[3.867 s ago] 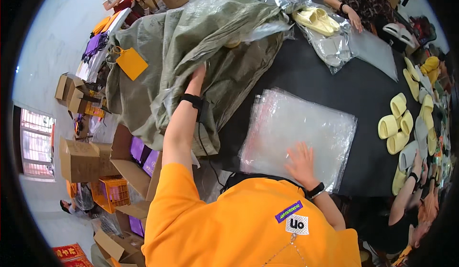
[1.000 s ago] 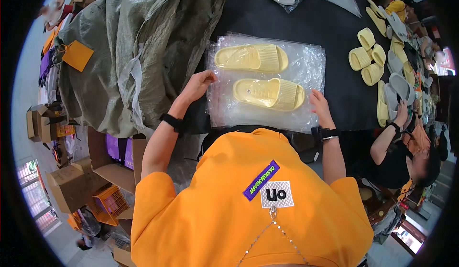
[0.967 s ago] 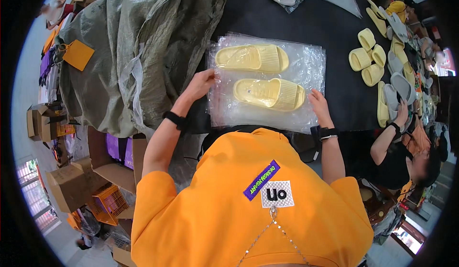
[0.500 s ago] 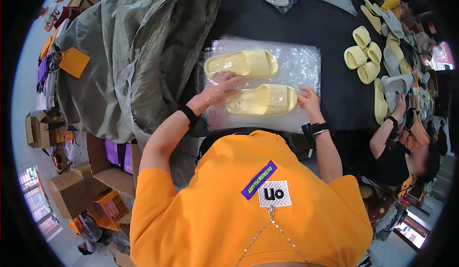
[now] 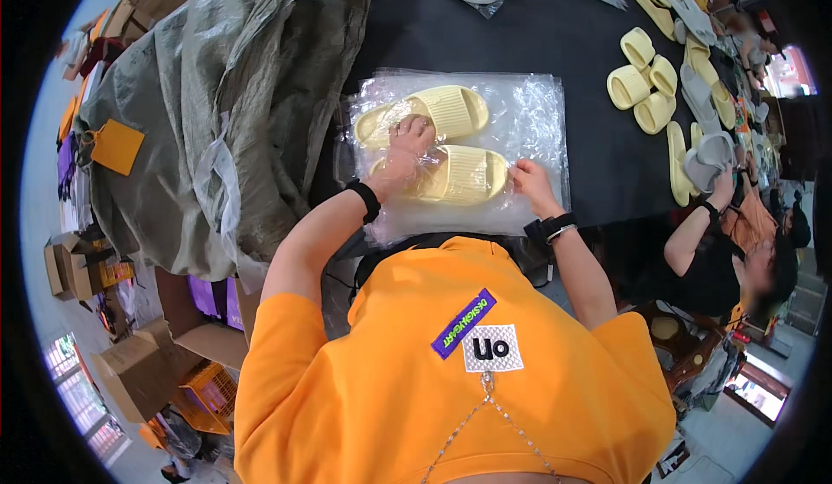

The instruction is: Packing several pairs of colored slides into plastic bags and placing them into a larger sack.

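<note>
A pair of pale yellow slide slippers lies side by side on a stack of clear plastic bags (image 5: 542, 129), with clear film over parts of them. My left hand (image 5: 407, 153) is closed, fingers curled. It covers the heel end of the near slipper (image 5: 472, 175), and its fingertips reach the far slipper (image 5: 455, 111). Film glints over this hand; whether it is inside a bag I cannot tell. My right hand (image 5: 533, 185) pinches the clear bag just beyond the near slipper's toe end.
Black table (image 5: 485, 42) under the bags. A large grey-green woven sack (image 5: 217, 103) fills the left side. More yellow slippers (image 5: 652, 113) are grouped on the right. A co-worker's hand (image 5: 721, 191) holds a grey slipper (image 5: 709, 159). Cardboard boxes (image 5: 130, 376) stand at lower left.
The near slipper has shifted left, nearly in line with the far one. My left fingers have curled in from a flatter pose. The whole view has shifted slightly.
</note>
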`<state>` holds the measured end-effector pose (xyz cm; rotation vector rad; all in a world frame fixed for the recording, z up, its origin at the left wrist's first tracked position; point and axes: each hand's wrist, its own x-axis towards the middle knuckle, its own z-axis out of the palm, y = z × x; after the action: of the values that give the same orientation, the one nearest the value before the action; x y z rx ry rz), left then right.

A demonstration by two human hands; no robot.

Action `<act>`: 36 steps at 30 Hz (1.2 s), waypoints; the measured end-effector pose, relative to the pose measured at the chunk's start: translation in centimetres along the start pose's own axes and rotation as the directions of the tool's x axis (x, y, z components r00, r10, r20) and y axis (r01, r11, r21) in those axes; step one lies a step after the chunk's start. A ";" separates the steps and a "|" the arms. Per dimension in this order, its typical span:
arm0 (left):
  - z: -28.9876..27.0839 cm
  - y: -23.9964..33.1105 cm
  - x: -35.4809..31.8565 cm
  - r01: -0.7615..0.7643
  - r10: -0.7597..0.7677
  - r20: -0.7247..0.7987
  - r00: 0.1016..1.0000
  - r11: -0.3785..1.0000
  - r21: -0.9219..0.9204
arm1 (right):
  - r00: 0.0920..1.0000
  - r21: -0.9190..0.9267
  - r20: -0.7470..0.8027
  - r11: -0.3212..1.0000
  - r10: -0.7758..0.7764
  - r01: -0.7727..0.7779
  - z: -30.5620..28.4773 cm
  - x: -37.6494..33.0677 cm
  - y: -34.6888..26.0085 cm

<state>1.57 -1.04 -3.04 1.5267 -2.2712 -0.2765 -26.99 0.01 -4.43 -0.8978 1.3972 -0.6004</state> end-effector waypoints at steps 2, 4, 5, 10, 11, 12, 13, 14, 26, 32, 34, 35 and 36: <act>0.4 0.3 0.1 0.023 -0.022 -0.037 0.999 1.000 0.020 | 0.999 -0.005 -0.017 0.999 -0.033 0.033 0.2 0.0 0.4; 0.8 -0.2 0.1 0.021 -0.018 -0.062 0.998 0.999 0.043 | 0.995 0.079 -0.101 0.997 0.004 0.004 0.6 -0.7 -0.2; 0.8 -0.6 0.0 0.064 -0.064 -0.029 0.998 0.998 0.011 | 0.990 0.121 -0.139 0.993 0.026 -0.009 0.8 -1.1 -0.4; -1.5 -3.2 -1.0 0.238 -0.245 -0.056 0.968 0.965 -0.112 | 0.974 0.212 -0.228 0.976 0.008 0.042 -3.1 -1.9 2.1; -1.6 -4.0 -1.3 0.259 -0.269 -0.057 0.962 0.956 -0.137 | 0.977 0.246 -0.211 0.968 0.011 0.043 -3.4 -2.0 2.4; -1.6 -4.3 -1.5 0.251 -0.262 -0.070 0.963 0.959 -0.135 | 0.979 0.276 -0.202 0.961 0.030 0.028 -2.9 -2.4 1.6; -1.5 -4.4 -1.9 0.207 -0.222 -0.102 0.970 0.969 -0.138 | 0.981 0.265 -0.193 0.964 0.022 0.030 -2.5 -2.5 1.4; -1.1 -4.1 -2.3 0.162 -0.181 -0.133 0.974 0.977 -0.140 | 0.983 0.255 -0.183 0.966 0.015 0.033 -2.2 -2.4 1.3; 0.5 -11.2 -4.6 0.488 -0.626 -0.159 0.764 0.720 -0.493 | 0.931 0.022 -0.364 0.999 -0.034 0.045 -3.3 -3.4 0.9; -11.5 -9.9 -1.7 0.197 -0.738 -0.365 0.568 0.553 -0.809 | 0.939 -0.009 -0.338 0.998 -0.056 0.057 -3.4 -3.3 1.1; -15.3 -7.4 -0.1 0.045 -0.668 -0.395 0.631 0.539 -0.841 | 0.940 -0.045 -0.325 0.994 -0.105 0.095 -3.1 -2.6 1.4; -16.8 -5.8 0.8 0.014 -0.601 -0.418 0.681 0.582 -0.813 | 0.930 -0.074 -0.335 0.988 -0.151 0.134 -2.9 -2.1 2.0; -18.2 -3.3 1.6 0.074 -0.592 -0.360 0.721 0.582 -0.810 | 0.919 -0.107 -0.340 0.979 -0.198 0.172 -2.6 -1.7 2.2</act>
<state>11.51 -2.85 12.51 1.3015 -1.0636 -0.6482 -30.07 2.20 -5.13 -1.0260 1.6726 -0.8902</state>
